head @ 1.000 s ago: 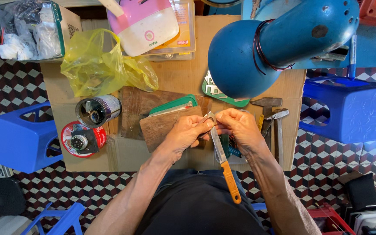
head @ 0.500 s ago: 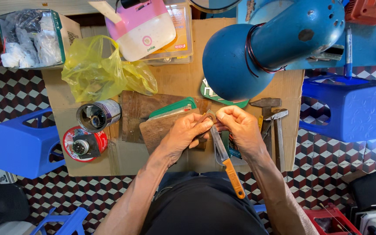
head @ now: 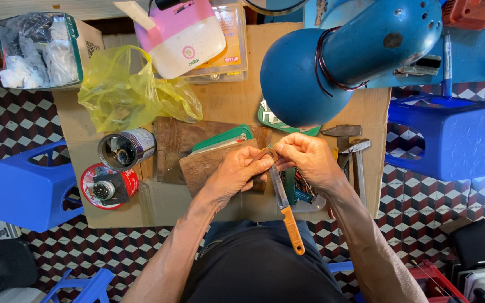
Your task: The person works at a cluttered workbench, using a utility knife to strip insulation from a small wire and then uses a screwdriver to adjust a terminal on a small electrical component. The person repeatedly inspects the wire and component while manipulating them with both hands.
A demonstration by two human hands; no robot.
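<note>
Workbench (head: 158,207) of brown board, set over a checkered floor, with a blue stool (head: 26,193) at the left and another blue stool (head: 450,137) at the right. Blue lamp (head: 332,64) is hung over the far right part of the bench, its round shade nearest the hands. Yellow bag (head: 127,92) is laid far left, beside a pink and white case (head: 183,36). Open tin (head: 126,148) is tipped on its side left of centre, with a red disc (head: 108,188) just near of it. Wooden block (head: 206,165) lies under the left hand, a green-edged tool behind it. Hammers (head: 350,148) are laid at the right edge.

Left hand (head: 237,171) and right hand (head: 307,157) are brought together at mid-bench. Small ring (head: 270,154) is pinched between the fingertips of both hands, the fingers closed on it. Knife (head: 284,205) with orange handle is seen slanting toward the body from just below the ring; which hand grips it cannot be told.
</note>
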